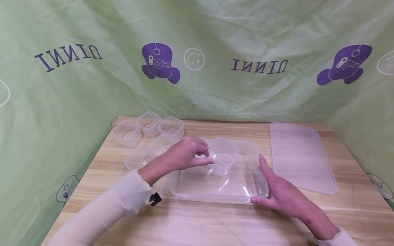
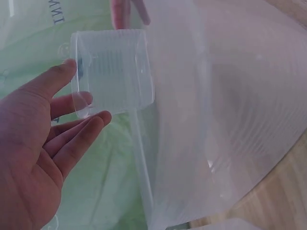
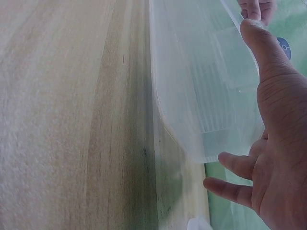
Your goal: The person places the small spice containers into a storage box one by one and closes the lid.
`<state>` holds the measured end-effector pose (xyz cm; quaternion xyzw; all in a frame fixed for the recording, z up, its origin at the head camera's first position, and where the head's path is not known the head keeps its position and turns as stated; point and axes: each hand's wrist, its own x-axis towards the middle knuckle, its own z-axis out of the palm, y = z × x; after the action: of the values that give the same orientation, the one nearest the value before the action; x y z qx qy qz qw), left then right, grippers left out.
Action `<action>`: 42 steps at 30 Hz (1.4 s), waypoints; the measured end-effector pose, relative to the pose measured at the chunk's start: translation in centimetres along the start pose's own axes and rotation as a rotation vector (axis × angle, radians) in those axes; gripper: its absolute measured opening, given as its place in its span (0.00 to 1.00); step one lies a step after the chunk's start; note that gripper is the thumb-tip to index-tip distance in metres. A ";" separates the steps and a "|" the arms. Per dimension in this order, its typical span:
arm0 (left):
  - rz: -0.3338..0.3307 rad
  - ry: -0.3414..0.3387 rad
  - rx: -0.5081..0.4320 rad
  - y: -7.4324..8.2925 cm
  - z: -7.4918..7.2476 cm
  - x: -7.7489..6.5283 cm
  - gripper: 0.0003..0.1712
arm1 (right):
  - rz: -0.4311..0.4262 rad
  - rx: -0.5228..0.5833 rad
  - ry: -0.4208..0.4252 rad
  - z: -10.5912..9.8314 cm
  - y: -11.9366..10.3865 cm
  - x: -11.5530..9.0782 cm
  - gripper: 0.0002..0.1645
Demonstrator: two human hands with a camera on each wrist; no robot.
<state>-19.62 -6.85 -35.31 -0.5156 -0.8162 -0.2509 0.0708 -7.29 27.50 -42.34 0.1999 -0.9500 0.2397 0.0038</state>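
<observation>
My left hand (image 1: 189, 153) pinches a small clear plastic container (image 1: 223, 159) by its rim, thumb on one side and fingers on the other. In the left wrist view this container (image 2: 112, 72) is tilted on its side, with nothing visible inside. It overlaps the large clear rectangular container (image 1: 215, 200) in the head view, at that container's back half. My right hand (image 1: 281, 191) rests against the large container's right end, thumb at the front right corner and the other fingers stretched along the side. The right wrist view shows its thumb at the rim of the large container (image 3: 177, 86).
Several more small clear containers, such as one at the back (image 1: 149, 124), stand at the back left of the wooden table (image 1: 197, 225). A flat translucent lid (image 1: 303, 159) lies on the right. Green printed cloth (image 1: 215, 95) hangs behind and along both sides.
</observation>
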 end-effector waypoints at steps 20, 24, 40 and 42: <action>-0.091 -0.189 0.054 0.3 2.3 3.0 0.09 | 0.006 -0.001 -0.001 -0.2 -0.2 0.1 0.76; -0.137 -0.229 0.102 0.7 2.6 3.5 0.09 | 0.008 0.004 -0.004 -0.1 -0.3 0.0 0.76; -0.247 -0.320 0.101 1.1 3.2 4.5 0.09 | 0.009 -0.011 -0.016 -0.3 -0.4 0.0 0.76; -0.253 -0.329 0.102 1.2 3.3 4.6 0.09 | 0.011 -0.014 -0.019 -0.3 -0.4 0.0 0.76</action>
<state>-20.23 -1.11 -36.01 -0.4386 -0.8867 -0.1285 -0.0695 -7.17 27.29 -41.90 0.1968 -0.9527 0.2314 -0.0050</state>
